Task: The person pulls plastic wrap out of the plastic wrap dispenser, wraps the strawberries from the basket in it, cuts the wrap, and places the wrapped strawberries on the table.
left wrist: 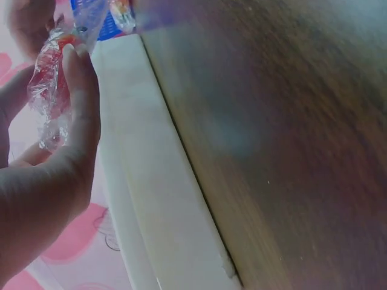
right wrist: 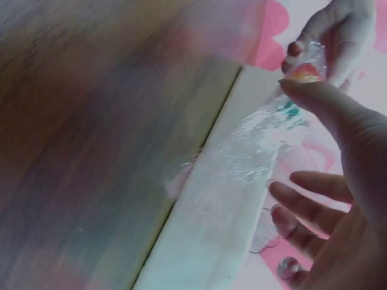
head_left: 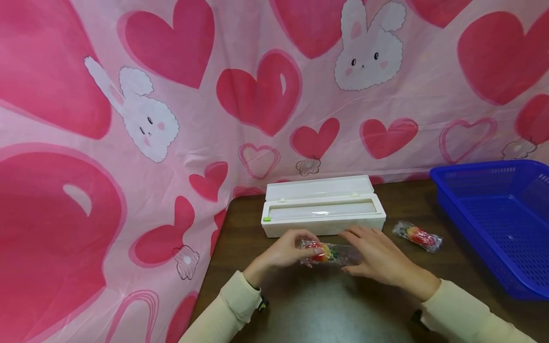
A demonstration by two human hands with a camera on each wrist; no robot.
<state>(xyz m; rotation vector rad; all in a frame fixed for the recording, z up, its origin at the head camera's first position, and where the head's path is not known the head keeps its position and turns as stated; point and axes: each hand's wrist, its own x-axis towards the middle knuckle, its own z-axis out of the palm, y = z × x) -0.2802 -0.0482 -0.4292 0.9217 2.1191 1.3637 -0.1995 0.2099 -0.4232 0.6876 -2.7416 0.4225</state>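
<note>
Only head view: green tab (head_left: 267, 219) beyond held packet (head_left: 329, 252)

No readable words, labels, brands or numbers are appearing in any view. Behind the white box (head_left: 323, 228), the pink cloth (head_left: 240, 28) is bearing printed pictures only: hearts, rabbit heads and small flowers. On the box's front left corner, a small green tab (head_left: 267, 219) is showing no legible lettering. Just in front of the box, the clear-wrapped bundle (head_left: 329, 252) is displaying no readable label.
</note>
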